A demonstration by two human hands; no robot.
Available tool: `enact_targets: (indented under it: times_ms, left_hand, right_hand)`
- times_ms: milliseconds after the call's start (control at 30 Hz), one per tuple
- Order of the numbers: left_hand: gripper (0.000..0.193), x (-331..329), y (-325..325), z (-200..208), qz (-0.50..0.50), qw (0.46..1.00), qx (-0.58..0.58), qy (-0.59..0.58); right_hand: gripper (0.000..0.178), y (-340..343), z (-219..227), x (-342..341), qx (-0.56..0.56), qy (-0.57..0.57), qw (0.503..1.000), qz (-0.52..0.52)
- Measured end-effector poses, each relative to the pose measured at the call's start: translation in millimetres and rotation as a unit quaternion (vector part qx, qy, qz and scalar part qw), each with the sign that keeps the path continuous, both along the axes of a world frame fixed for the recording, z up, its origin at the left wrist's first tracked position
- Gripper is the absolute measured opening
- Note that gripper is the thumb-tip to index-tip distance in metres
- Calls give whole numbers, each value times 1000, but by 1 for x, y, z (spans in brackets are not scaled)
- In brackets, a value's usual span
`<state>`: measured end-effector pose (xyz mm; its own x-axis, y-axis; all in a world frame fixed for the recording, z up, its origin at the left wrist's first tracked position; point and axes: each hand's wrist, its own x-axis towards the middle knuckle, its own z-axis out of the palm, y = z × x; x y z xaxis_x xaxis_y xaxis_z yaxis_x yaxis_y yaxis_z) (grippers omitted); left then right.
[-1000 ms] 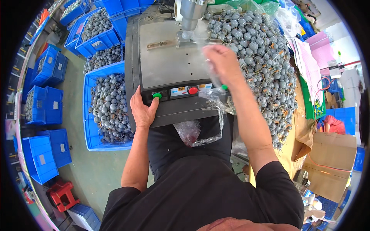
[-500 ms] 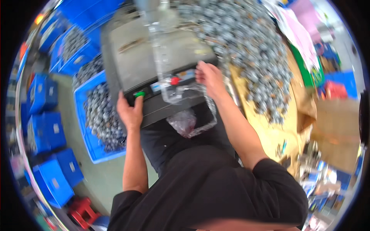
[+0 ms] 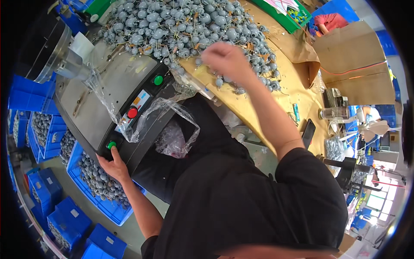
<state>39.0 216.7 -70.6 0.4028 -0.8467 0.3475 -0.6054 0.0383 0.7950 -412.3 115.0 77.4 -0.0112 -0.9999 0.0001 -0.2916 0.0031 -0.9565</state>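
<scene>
My left hand (image 3: 114,167) is at the near left corner of a grey machine (image 3: 142,71). Its thumb touches a green push button (image 3: 112,145), and the fingers lie apart from it along the panel edge. A red button (image 3: 132,113) and another green button (image 3: 158,80) sit farther along the panel. My right hand (image 3: 228,62) is over the near edge of a heap of grey round parts with thin wires (image 3: 185,26). Its fingers look curled but are blurred by motion, so whether they hold anything is unclear. Clear plastic film (image 3: 166,108) hangs over the machine's front.
A blue crate of grey parts (image 3: 114,209) stands left of my legs; several more blue bins (image 3: 69,220) line the floor. On the brown-covered table (image 3: 246,110) lie a phone (image 3: 308,133) and a glass jar (image 3: 335,113). A person's red sleeve (image 3: 331,21) shows beyond.
My view has turned to the right. My right hand has left the far end of the machine's panel and moved over the heap; the far green button now shows. My left hand stays at the near one.
</scene>
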Motion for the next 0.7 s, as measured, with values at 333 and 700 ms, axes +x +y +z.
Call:
enact_targets:
  times_ms: [333, 700]
  left_hand:
    - [56, 23, 0, -18, 10, 999, -6, 50]
    - [62, -20, -97, 72, -20, 995, 90, -26]
  right_hand:
    - [36, -78, -9, -103, -141, 564, 813, 36]
    - [32, -91, 107, -138, -157, 72, 978, -117]
